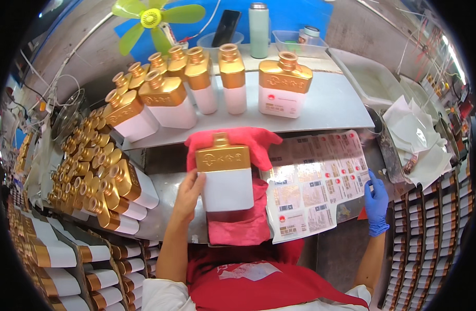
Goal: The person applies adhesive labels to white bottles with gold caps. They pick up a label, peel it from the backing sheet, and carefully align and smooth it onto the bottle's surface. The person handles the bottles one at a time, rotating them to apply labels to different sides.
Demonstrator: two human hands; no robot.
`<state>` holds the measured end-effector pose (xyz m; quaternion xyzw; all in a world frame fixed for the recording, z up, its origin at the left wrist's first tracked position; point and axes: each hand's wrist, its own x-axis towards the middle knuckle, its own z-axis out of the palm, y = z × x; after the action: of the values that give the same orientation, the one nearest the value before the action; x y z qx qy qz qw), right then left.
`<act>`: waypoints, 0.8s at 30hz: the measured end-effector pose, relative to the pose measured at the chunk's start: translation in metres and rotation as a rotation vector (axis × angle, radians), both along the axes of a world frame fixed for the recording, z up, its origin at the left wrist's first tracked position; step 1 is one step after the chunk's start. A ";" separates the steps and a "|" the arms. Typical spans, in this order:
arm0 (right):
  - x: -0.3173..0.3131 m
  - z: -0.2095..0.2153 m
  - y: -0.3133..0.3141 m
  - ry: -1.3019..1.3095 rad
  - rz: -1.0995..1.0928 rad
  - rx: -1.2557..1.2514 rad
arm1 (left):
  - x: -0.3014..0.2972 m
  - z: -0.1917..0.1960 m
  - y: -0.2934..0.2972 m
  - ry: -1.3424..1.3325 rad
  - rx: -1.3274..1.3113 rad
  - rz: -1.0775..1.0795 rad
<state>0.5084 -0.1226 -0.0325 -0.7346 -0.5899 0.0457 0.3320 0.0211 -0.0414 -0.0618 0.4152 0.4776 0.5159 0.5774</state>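
Observation:
My bare left hand [190, 193] grips the lower left side of a flat bottle [228, 189] with a gold shoulder and neck and a white body. The bottle leans on a pink-red cloth [260, 139], its white face bare of any label. On the right, my right hand [377, 203] wears a blue glove. Its thumb and forefinger close on the right edge of a sheet of stickers [284, 199], which carries rows of printed labels with red dots and some bare patches. Whether a single label sits between those fingertips is too small to tell.
A labelled bottle [283, 98] and several others stand on a grey shelf [331, 111] ahead. More bottles [100, 181] lie piled at left; racks of bottles [430, 238] flank both sides. A green fan [150, 18], a flask [258, 31] and a white tub [365, 78] are behind.

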 end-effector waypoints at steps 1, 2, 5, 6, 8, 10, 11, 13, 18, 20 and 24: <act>-0.015 0.006 0.005 0.015 0.068 0.022 | -0.002 0.001 0.001 -0.227 -0.122 -0.096; -0.031 0.013 0.010 0.024 0.130 0.042 | 0.003 0.005 -0.001 -0.232 -0.076 -0.107; -0.083 0.036 0.023 0.074 0.325 0.073 | 0.014 0.014 -0.006 -0.112 0.052 -0.120; -0.102 0.048 0.026 0.102 0.390 0.047 | 0.012 0.014 -0.007 -0.138 0.064 -0.138; -0.143 0.078 0.031 0.136 0.484 -0.025 | 0.011 0.018 -0.015 -0.130 0.147 -0.193; -0.181 0.106 0.033 0.110 0.602 -0.027 | 0.007 0.021 -0.024 -0.136 0.182 -0.308; -0.197 0.113 0.035 0.079 0.692 0.011 | 0.003 0.011 -0.026 -0.054 0.261 -0.333; -0.221 0.128 0.040 -0.093 0.873 -0.002 | 0.002 0.018 -0.033 0.045 0.323 -0.390; -0.256 0.131 0.044 -0.343 1.030 0.134 | -0.004 0.010 -0.046 -0.016 0.290 -0.375; -0.262 0.136 0.044 -0.395 1.070 0.151 | -0.005 0.005 -0.046 -0.077 0.224 -0.400; -0.265 0.134 0.041 -0.379 1.038 0.133 | -0.004 0.008 -0.047 -0.077 0.190 -0.379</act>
<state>0.2437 -0.0815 0.1014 -0.3203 -0.9255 0.0329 0.1997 0.0170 -0.0882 -0.0537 0.5302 0.3176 0.4563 0.6401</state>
